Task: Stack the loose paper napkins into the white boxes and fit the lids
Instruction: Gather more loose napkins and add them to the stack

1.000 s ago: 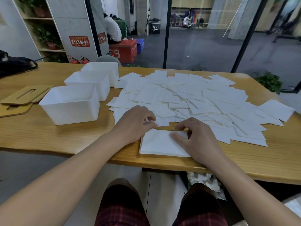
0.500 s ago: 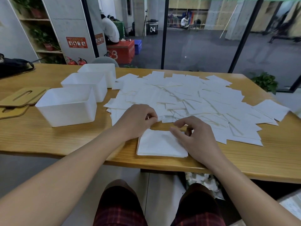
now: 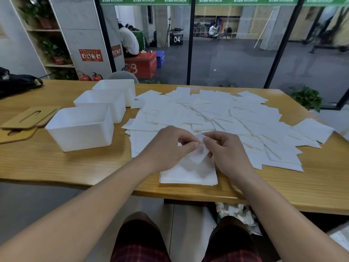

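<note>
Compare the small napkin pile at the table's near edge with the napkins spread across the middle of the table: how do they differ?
The near pile is squared up, sheets lying on one another; the spread napkins lie fanned at mixed angles, only partly overlapping. The near pile is compact; the spread napkins cover much of the table. Above the near pile, the left hand and right hand pinch a single napkin; nothing touches the spread napkins. Both are plain white paper.

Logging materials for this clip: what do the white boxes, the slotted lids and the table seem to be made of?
White boxes: probably plastic, matte and slightly translucent; thin, even walls with rounded corners.
Slotted lids: look like thin wood or bamboo board, tan and flat, with a cut slot; grain is too faint to be sure.
Table: wood or wood veneer, with visible grain and a light satin sheen.
</note>
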Motion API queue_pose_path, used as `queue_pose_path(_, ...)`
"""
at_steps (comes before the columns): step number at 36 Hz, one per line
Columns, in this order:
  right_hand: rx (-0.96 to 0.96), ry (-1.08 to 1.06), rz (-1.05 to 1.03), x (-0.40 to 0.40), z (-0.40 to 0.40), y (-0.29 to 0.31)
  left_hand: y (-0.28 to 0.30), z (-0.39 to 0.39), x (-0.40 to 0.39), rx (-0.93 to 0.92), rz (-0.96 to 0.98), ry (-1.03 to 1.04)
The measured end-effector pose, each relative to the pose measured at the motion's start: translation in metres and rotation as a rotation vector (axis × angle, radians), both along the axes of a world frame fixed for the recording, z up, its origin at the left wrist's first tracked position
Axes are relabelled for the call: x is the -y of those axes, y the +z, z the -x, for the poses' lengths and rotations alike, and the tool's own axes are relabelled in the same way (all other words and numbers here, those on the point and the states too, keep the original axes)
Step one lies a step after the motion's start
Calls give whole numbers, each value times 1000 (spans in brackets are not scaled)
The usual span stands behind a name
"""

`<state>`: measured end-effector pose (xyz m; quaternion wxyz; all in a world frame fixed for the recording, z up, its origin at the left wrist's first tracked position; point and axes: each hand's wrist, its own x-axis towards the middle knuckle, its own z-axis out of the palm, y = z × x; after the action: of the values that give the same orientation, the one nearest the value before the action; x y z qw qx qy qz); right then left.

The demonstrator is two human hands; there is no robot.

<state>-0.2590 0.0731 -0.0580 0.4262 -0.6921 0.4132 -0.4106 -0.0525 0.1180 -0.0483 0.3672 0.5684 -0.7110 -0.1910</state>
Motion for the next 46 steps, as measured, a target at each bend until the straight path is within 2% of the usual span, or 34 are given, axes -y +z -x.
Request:
queue_pose_path(5, 90, 76, -25, -4, 9, 10, 6, -7, 4, -22, 149, 132)
queue_pose_path(8, 148, 173, -32, -4, 16, 18, 13, -12, 6, 23, 45, 74)
queue_pose_path(11, 193, 223, -52, -4, 23, 23, 16, -15, 6, -22, -23, 49)
queue_pose_path(15, 90, 138, -39, -3, 31, 13, 11, -20, 1, -195, -109, 14)
queue_pose_path(22, 73, 112, -157, -1, 32, -10, -11, -24, -14, -177, -118, 68)
queue_pose_path(31, -286, -16, 147, -5, 27, -29, -28, -31, -18, 81, -112, 206)
queue_pose_path(35, -317, -42, 207, -4, 30, -34, -34, -30, -23, 197, -80, 179)
queue_pose_path(46, -558, -265, 444, 17, 60, -37, -48, -23, -23, 168, -46, 92)
